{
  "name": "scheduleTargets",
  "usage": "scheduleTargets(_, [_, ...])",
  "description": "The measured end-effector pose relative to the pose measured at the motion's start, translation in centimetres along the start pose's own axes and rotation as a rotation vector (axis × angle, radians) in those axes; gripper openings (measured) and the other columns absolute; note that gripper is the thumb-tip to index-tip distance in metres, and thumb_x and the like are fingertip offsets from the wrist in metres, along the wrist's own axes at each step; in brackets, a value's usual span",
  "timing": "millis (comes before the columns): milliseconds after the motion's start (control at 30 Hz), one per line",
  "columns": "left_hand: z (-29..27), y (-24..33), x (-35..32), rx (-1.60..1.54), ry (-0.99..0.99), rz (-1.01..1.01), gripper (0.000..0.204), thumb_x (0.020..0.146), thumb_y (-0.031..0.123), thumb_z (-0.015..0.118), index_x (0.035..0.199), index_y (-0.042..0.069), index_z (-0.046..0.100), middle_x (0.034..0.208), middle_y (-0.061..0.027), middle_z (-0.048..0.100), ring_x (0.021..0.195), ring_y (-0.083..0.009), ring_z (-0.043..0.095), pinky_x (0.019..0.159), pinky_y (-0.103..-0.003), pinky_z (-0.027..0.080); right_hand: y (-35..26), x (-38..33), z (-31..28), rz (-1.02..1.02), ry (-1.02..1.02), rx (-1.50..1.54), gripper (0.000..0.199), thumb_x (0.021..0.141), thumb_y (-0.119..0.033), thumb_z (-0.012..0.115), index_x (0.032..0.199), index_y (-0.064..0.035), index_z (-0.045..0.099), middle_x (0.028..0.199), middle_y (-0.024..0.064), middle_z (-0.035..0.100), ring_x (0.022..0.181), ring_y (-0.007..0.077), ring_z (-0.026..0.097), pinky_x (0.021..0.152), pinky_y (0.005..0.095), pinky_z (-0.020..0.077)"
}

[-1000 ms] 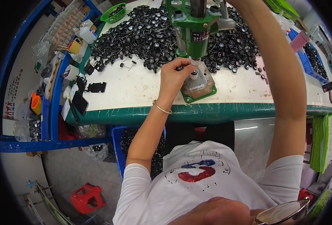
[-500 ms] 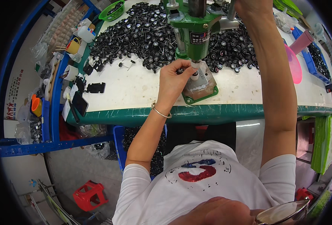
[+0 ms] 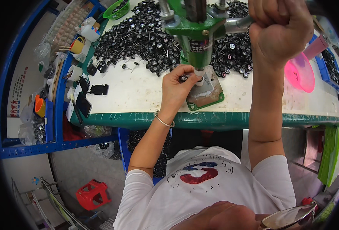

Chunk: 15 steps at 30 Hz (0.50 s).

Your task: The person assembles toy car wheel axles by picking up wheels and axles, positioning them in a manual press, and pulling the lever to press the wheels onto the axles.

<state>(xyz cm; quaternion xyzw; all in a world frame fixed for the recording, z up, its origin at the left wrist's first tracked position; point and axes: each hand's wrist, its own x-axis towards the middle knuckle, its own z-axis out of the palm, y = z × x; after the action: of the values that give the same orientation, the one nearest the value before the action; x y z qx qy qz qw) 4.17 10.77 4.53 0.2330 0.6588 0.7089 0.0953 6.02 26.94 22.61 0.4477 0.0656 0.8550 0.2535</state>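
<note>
A green hand press [image 3: 194, 42] stands on the table, its ram lowered over the plate at its foot. At that ram, my left hand [image 3: 176, 88] pinches a small black wheel [image 3: 183, 78] between thumb and fingers. Beneath the ram tip is a white round holder [image 3: 200, 81], and my fingertips partly hide what sits in it. My right hand [image 3: 280, 32] is wrapped round the end of the press lever [image 3: 238, 25], to the right of the press. Behind the press lies a large heap of black wheels [image 3: 146, 42], many with thin metal axles.
A green basket [image 3: 117, 13] stands at the far left, and a pink bowl [image 3: 300, 73] tilts at the right. A phone [image 3: 84, 104] and a flat black part [image 3: 99, 89] lie on the left. Below the table edge sits a blue crate [image 3: 125, 153] of black parts.
My right hand has come down and nearer with the lever, from the far upper edge. The left hand stays pinching at the press.
</note>
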Motion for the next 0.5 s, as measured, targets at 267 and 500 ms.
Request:
scheduleTargets(267, [0.7, -0.2, 0.3, -0.066, -0.003, 0.019, 0.029, 0.077, -0.001, 0.071, 0.106, -0.004, 0.066, 0.090, -0.0035, 0.066, 0.083, -0.0086, 0.059, 0.076, -0.024, 0.050, -1.8, 2.4, 0.2, 0.479, 0.139, 0.068, 0.034, 0.094, -0.023, 0.053, 0.065, -0.0167, 0.036, 0.051, -0.0074, 0.028, 0.036, 0.0043, 0.022, 0.032, 0.0224, 0.0180])
scheduleTargets(500, [-0.8, -0.1, 0.5, -0.549, 0.130, -0.222, 0.023, 0.081, 0.003, 0.064, 0.104, 0.006, 0.061, 0.078, -0.0005, 0.058, 0.062, -0.0069, 0.052, 0.042, -0.020, 0.028, -2.3, 7.3, -6.0, 0.839, 0.168, -0.918, 0.016, 0.093, -0.024, 0.056, 0.083, -0.0115, 0.056, 0.059, -0.0095, 0.041, 0.042, 0.0015, 0.033, 0.037, 0.0185, 0.0248])
